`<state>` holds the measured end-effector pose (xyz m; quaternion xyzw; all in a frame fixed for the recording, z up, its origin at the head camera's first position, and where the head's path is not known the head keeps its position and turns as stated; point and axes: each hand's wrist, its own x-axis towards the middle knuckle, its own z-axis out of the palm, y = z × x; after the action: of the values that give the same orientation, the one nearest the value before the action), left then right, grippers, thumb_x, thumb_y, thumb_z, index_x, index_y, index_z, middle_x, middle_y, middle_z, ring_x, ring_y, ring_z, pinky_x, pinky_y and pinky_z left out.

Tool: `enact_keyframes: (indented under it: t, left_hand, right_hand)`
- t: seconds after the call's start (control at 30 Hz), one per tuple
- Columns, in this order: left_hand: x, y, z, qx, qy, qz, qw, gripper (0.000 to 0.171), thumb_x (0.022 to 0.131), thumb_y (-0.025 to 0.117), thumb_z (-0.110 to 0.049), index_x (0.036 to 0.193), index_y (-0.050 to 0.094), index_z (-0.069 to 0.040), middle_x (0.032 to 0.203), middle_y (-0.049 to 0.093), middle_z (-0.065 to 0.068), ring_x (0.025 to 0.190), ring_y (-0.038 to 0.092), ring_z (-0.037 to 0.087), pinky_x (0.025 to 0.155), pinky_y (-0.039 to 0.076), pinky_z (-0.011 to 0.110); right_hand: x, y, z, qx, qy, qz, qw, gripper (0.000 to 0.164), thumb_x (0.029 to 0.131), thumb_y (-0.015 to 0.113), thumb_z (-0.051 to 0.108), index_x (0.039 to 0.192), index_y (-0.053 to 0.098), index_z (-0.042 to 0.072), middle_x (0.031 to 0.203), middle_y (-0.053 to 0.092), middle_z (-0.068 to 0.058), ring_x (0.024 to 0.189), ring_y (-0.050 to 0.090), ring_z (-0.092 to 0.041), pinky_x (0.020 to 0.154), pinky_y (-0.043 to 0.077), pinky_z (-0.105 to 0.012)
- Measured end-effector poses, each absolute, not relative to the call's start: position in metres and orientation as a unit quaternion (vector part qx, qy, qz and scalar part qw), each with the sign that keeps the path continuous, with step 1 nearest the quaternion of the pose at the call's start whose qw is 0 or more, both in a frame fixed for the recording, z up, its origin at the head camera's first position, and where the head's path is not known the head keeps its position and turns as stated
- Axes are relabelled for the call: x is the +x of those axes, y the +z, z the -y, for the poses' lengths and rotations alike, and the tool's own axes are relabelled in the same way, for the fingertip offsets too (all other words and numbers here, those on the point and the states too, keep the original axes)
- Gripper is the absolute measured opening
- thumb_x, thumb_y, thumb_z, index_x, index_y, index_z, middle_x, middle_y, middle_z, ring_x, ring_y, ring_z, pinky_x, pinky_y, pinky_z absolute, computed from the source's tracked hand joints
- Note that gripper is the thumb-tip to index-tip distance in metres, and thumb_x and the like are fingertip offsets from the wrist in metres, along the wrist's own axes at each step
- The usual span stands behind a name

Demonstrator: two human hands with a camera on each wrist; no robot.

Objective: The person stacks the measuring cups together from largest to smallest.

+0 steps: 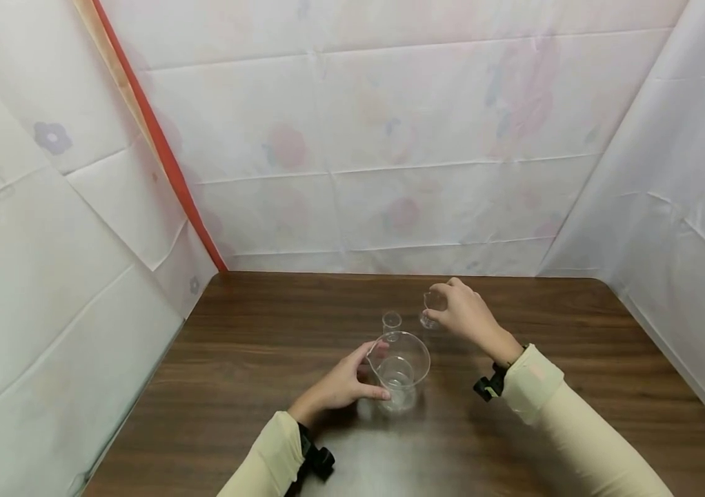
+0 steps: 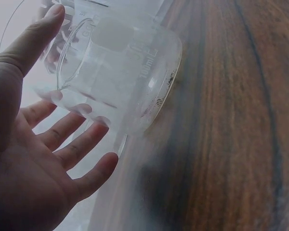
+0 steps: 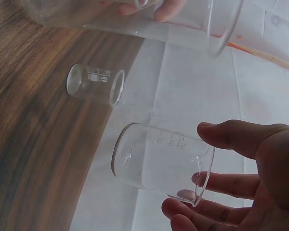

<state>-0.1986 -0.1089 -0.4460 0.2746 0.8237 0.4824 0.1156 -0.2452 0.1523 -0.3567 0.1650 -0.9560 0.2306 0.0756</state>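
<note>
My left hand [image 1: 348,381] grips a large clear glass beaker [image 1: 421,378], thumb on the near side and fingers round the far side. Inside it shows the rim of a smaller nested beaker [image 1: 396,373]; in the left wrist view white markings [image 2: 147,62] read 100ml. Near the rim, my right hand [image 1: 461,310] pinches a small glass beaker [image 3: 159,156] with a scale up to 50, between thumb and fingers. Its base appears against the white cloth in the right wrist view. A still smaller beaker [image 3: 95,85] stands upright on the table, just behind the large one.
The dark wood-grain table [image 1: 253,386] runs back to a white floral cloth [image 1: 352,159]. More cloth hangs along the left and right sides. A red strip [image 1: 160,138] runs down the back left corner. Both wrists wear black camera straps [image 1: 494,381].
</note>
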Motion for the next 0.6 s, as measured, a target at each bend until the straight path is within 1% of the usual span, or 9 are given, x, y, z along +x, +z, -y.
enact_keyframes:
  t: [0.13,0.3,0.43,0.6]
  left_hand:
    - [-0.199,-0.448,0.108,0.275,0.484,-0.822,0.119,0.078,0.08,0.081,-0.024,0.146,0.04,-0.015,0.141,0.053,0.005,0.131,0.049,0.025,0.104,0.045,0.046]
    - [-0.198,-0.45,0.105,0.28,0.489,-0.816,0.126,0.079,0.08,0.082,-0.024,0.146,0.04,-0.012,0.141,0.053,0.008,0.131,0.049,0.027,0.104,0.046,0.047]
    - [-0.198,-0.451,0.104,0.281,0.493,-0.814,0.129,0.079,0.08,0.081,-0.024,0.145,0.04,-0.01,0.141,0.053,0.009,0.131,0.049,0.027,0.104,0.045,0.048]
    - [-0.197,-0.449,0.103,0.282,0.494,-0.813,0.128,0.079,0.08,0.082,-0.022,0.146,0.039,-0.011,0.141,0.053,0.009,0.131,0.049,0.026,0.104,0.045,0.047]
  right_hand:
    - [-0.243,-0.355,-0.154,0.166,0.23,0.956,0.077,0.05,0.086,0.074,0.028,0.127,0.062,0.001,0.106,0.059,-0.017,0.075,0.053,-0.02,0.062,0.043,-0.033]
    - [-0.238,-0.355,-0.155,0.164,0.23,0.956,0.081,0.05,0.085,0.075,0.028,0.126,0.063,0.002,0.107,0.06,-0.017,0.081,0.057,-0.023,0.068,0.048,-0.039]
    - [-0.235,-0.354,-0.156,0.164,0.229,0.956,0.086,0.049,0.085,0.075,0.029,0.125,0.063,0.003,0.11,0.061,-0.018,0.085,0.059,-0.025,0.071,0.049,-0.043]
    - [-0.234,-0.35,-0.155,0.168,0.23,0.954,0.095,0.049,0.085,0.075,0.029,0.124,0.064,0.003,0.111,0.061,-0.018,0.087,0.061,-0.027,0.074,0.049,-0.045]
